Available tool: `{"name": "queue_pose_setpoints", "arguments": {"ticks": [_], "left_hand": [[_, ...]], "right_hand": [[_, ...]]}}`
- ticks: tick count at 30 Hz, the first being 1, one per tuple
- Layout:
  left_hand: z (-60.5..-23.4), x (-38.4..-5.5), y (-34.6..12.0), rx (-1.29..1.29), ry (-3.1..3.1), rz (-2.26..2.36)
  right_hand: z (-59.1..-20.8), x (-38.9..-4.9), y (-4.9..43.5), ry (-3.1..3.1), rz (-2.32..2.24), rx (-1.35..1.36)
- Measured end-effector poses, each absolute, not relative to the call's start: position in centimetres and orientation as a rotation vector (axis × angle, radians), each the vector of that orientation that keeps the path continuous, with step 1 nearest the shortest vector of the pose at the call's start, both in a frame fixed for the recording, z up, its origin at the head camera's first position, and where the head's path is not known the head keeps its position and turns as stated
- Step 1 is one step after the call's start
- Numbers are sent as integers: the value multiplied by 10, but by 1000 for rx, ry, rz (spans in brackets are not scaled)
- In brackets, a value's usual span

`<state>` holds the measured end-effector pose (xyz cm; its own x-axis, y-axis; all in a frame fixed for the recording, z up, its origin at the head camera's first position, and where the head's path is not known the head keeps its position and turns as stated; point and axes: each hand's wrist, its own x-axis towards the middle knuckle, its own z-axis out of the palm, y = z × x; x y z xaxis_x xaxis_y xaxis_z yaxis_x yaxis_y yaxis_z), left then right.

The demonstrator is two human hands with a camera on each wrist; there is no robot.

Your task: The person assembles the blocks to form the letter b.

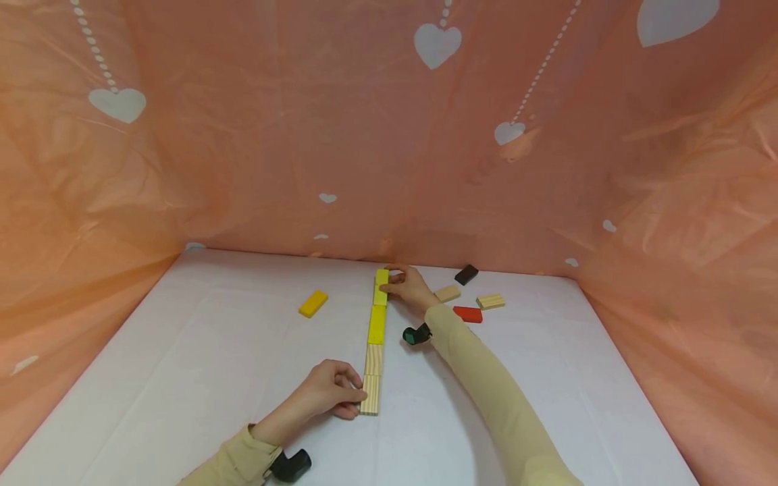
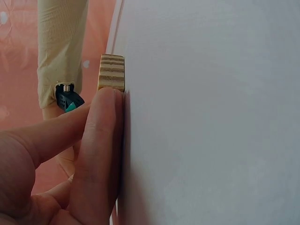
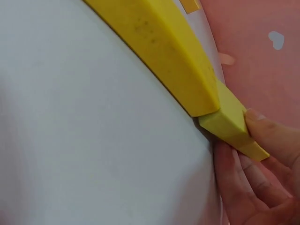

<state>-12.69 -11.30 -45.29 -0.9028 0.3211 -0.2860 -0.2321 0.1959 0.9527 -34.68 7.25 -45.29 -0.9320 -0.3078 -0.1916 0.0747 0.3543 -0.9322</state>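
Blocks lie end to end in a straight row. At the far end my right hand [image 1: 410, 287] pinches a light yellow block [image 1: 381, 287], thumb on one face and fingers on the side. A deeper yellow block [image 3: 164, 51] touches its near end. A plain wooden block [image 1: 373, 359] follows, then another striped wooden block [image 1: 369, 397] at the near end. My left hand [image 1: 333, 389] holds this last block from the left, thumb tip over its top and fingers curled beside it. In the left wrist view its striped end [image 2: 111, 72] shows past a fingertip.
Left of the row lies an orange-yellow block [image 1: 313, 304]. To the right are a black block [image 1: 467, 275], a red block [image 1: 468, 314] and two wooden ones, one of them partly behind the right hand [image 1: 448, 293]. A pink curtain [image 1: 389, 169] borders the white table [image 1: 213, 351].
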Motion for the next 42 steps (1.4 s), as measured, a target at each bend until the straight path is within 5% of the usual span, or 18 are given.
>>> {"name": "queue_pose_setpoints", "arguments": {"ticks": [29, 42], "left_hand": [[-453, -126, -113, 72, 2063, 1734], [-454, -126, -113, 47, 2070, 1731]], "right_hand": [[-437, -350, 69, 2566, -1340, -376], [-417, -346, 33, 2445, -1186, -942]]}}
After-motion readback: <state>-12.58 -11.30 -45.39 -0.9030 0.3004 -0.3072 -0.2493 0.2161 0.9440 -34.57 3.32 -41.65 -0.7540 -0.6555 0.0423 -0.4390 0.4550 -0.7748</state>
